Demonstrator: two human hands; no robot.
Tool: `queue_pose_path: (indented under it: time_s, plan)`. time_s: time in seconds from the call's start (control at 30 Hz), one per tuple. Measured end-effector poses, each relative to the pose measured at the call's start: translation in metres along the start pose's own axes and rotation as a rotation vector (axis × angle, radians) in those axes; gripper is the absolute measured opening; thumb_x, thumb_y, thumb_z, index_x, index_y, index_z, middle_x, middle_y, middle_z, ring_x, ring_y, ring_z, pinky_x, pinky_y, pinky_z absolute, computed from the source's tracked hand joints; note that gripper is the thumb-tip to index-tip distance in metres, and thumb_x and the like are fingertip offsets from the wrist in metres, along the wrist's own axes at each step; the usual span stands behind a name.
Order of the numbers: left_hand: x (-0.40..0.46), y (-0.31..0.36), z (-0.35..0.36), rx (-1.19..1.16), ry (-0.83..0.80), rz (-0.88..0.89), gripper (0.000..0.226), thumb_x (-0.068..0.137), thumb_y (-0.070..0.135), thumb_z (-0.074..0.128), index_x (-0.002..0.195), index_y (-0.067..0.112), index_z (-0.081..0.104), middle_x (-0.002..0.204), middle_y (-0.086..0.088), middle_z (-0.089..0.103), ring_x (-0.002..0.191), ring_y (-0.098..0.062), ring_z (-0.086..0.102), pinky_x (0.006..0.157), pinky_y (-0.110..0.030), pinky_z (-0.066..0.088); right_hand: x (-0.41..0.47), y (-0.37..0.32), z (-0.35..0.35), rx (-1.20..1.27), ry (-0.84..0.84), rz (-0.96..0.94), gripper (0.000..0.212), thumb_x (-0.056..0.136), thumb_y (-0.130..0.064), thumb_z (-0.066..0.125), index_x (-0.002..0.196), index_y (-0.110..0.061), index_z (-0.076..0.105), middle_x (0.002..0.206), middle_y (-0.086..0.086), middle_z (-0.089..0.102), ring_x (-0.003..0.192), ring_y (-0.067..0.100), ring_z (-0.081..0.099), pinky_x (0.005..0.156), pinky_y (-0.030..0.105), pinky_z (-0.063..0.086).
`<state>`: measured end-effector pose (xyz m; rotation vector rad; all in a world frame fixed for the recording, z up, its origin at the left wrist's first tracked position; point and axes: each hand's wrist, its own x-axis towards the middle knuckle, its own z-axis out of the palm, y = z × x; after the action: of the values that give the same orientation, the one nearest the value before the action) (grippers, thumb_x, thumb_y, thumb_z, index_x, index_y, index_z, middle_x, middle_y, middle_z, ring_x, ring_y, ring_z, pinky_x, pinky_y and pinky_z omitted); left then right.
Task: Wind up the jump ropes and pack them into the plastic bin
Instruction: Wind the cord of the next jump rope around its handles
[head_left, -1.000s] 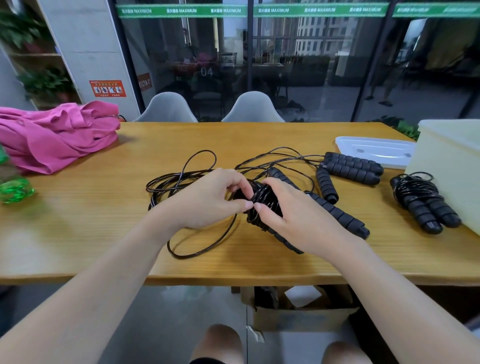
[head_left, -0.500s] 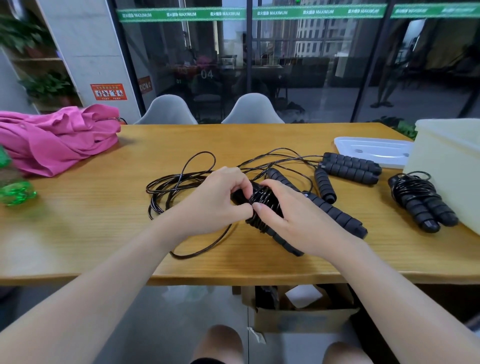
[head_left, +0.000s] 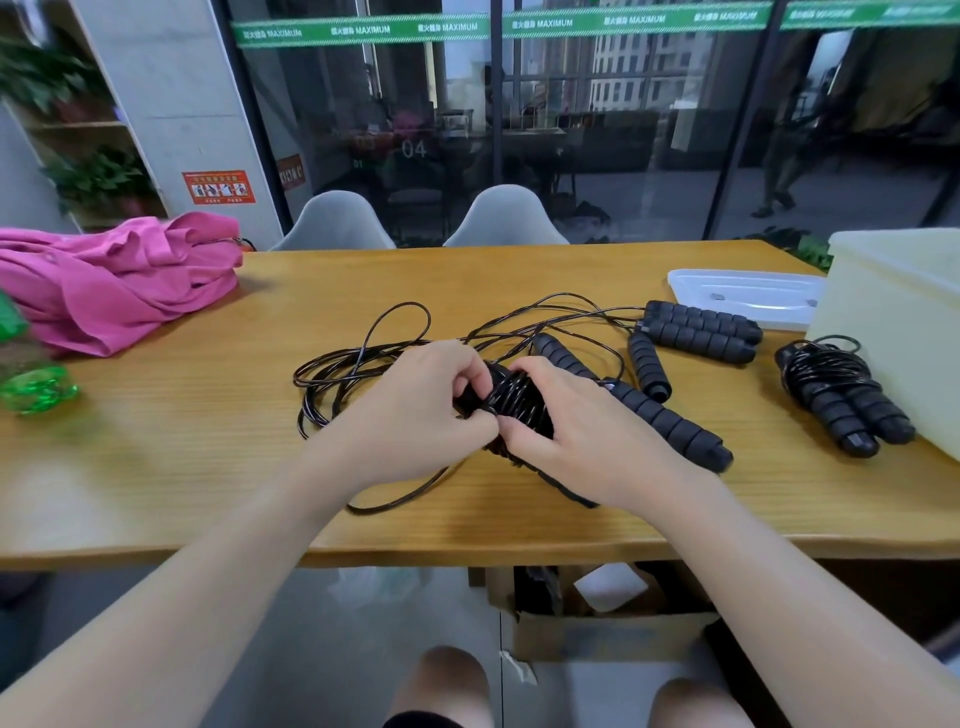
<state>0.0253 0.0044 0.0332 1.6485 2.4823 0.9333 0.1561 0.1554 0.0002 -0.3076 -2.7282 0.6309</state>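
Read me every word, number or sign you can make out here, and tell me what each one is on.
"MAXIMUM", repeated, beside characters too blurred to read: green strip across the glass wall.
"04": glass door.
"01": smaller, on the same glass, faint.
Orange sign on the pillar: too small to read.

The jump rope being wound (head_left: 517, 402) is a black cord coiled in tight turns around a pair of ribbed black foam handles, sitting between the left hand (head_left: 415, 415) and the right hand (head_left: 587, 436), both gripping it. One handle end sticks out beyond the right hand, low and to its right. Loose cord (head_left: 363, 364) loops on the table past the left hand. A second, unwound rope's handles (head_left: 698, 330) lie beyond the right hand, two side by side and one apart. A finished bundle (head_left: 839, 395) lies far right of the right hand, touching the translucent plastic bin (head_left: 904, 322), whose lid (head_left: 743, 293) lies flat behind.
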Motion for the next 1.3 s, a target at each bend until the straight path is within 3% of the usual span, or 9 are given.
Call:
queue_pose_path:
  time_s: [0.1, 0.17, 0.33, 0.5, 0.73, 0.9, 1.07, 1.3]
  plan:
    - [0.004, -0.007, -0.01, -0.122, -0.13, -0.04, 0.003, 0.092, 0.031, 0.069, 0.09, 0.031, 0.069, 0.078, 0.009, 0.051, 0.067, -0.008, 0.045, 0.065, -0.026, 0.04, 0.0, 0.001, 0.0, -0.043, -0.011, 0.002, 0.051, 0.097, -0.061, 0.047, 0.14, -0.034, 0.04, 0.114, -0.015, 0.057, 0.094, 0.014, 0.062, 0.074, 0.039, 0.055]
    - [0.007, -0.009, -0.012, -0.136, -0.151, -0.039, 0.011, 0.094, 0.036, 0.069, 0.086, 0.029, 0.07, 0.074, 0.007, 0.048, 0.065, -0.01, 0.043, 0.064, -0.028, 0.039, 0.001, 0.0, 0.0, -0.064, -0.014, -0.003, 0.056, 0.096, -0.061, 0.046, 0.143, -0.032, 0.038, 0.114, -0.016, 0.055, 0.095, 0.014, 0.061, 0.073, 0.036, 0.053]
    - [0.012, -0.008, -0.006, -0.057, -0.145, -0.046, 0.016, 0.095, 0.028, 0.066, 0.079, 0.025, 0.063, 0.065, 0.007, 0.046, 0.054, -0.008, 0.037, 0.053, -0.02, 0.034, 0.0, -0.002, 0.0, -0.046, -0.024, 0.012, 0.059, 0.09, -0.065, 0.042, 0.138, -0.032, 0.041, 0.108, -0.015, 0.058, 0.088, 0.01, 0.062, 0.069, 0.037, 0.056]
    - [0.01, -0.008, 0.0, 0.024, -0.107, 0.005, 0.013, 0.094, 0.026, 0.062, 0.083, 0.021, 0.058, 0.073, 0.007, 0.048, 0.062, -0.008, 0.038, 0.057, -0.022, 0.035, -0.002, 0.003, 0.003, -0.014, -0.018, 0.035, 0.063, 0.085, -0.068, 0.039, 0.138, -0.034, 0.04, 0.102, -0.013, 0.061, 0.08, 0.006, 0.062, 0.058, 0.032, 0.053]
    - [0.005, -0.015, 0.002, -0.089, -0.08, 0.025, 0.014, 0.096, 0.022, 0.062, 0.083, 0.023, 0.059, 0.071, 0.01, 0.046, 0.057, -0.006, 0.037, 0.054, -0.02, 0.037, -0.003, 0.004, 0.004, -0.003, -0.041, 0.052, 0.07, 0.082, -0.074, 0.035, 0.141, -0.036, 0.035, 0.11, -0.012, 0.06, 0.085, 0.006, 0.062, 0.063, 0.037, 0.059]
    - [0.0, -0.019, 0.001, -0.195, -0.088, 0.027, 0.01, 0.1, 0.026, 0.062, 0.09, 0.026, 0.062, 0.071, 0.013, 0.044, 0.059, -0.003, 0.039, 0.057, -0.016, 0.037, -0.003, 0.004, 0.002, 0.019, -0.057, 0.053, 0.059, 0.094, -0.064, 0.044, 0.143, -0.032, 0.038, 0.106, -0.011, 0.062, 0.08, 0.006, 0.064, 0.063, 0.039, 0.059]
    - [0.002, -0.026, -0.007, -0.211, -0.233, 0.069, 0.006, 0.098, 0.035, 0.066, 0.093, 0.032, 0.065, 0.078, 0.005, 0.048, 0.068, -0.01, 0.042, 0.065, -0.029, 0.039, -0.003, 0.003, 0.001, -0.009, -0.102, 0.058, 0.059, 0.094, -0.065, 0.042, 0.143, -0.032, 0.039, 0.104, -0.011, 0.061, 0.083, 0.007, 0.062, 0.065, 0.039, 0.057]
    - [0.005, -0.025, -0.01, -0.276, -0.268, 0.054, 0.013, 0.087, 0.045, 0.071, 0.084, 0.033, 0.067, 0.079, 0.001, 0.049, 0.072, -0.017, 0.042, 0.069, -0.035, 0.037, -0.005, -0.001, -0.004, 0.008, -0.114, 0.051, 0.053, 0.095, -0.063, 0.045, 0.138, -0.032, 0.042, 0.097, -0.014, 0.063, 0.074, 0.005, 0.063, 0.061, 0.037, 0.057]
